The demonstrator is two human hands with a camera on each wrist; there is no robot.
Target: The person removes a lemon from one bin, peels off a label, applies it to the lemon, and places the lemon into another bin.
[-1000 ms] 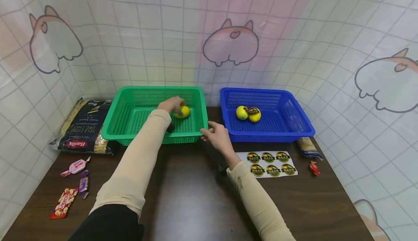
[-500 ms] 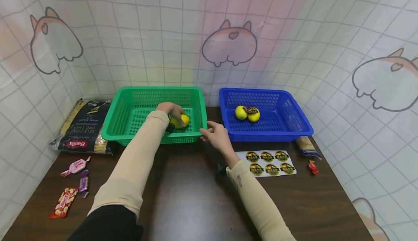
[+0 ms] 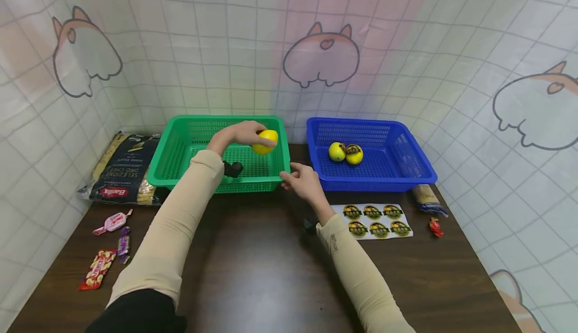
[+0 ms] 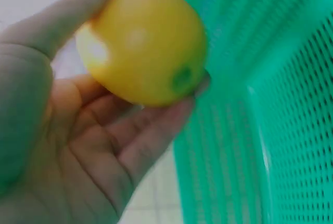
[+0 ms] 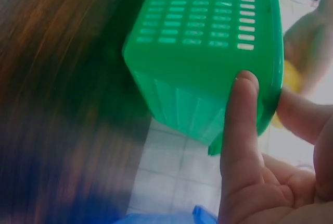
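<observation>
My left hand holds a yellow lemon between thumb and fingers, raised over the right part of the green basket. In the left wrist view the lemon is smooth, with a green stem spot and no sticker on the visible side. My right hand pinches the basket's front right corner. Seen from the right wrist, its index finger presses the outer wall and the thumb lies over the rim. Two yellow-green lemons with dark stickers lie together in the blue basket.
A sheet of round stickers lies before the blue basket. At left are a large pasta bag and several wrapped sweets. A small bag and a red sweet lie at right. A patterned curtain surrounds the table.
My left hand took hold of the lemon on the green basket's floor, then lifted it up and to the right. The right hand has stayed at the basket's corner.
</observation>
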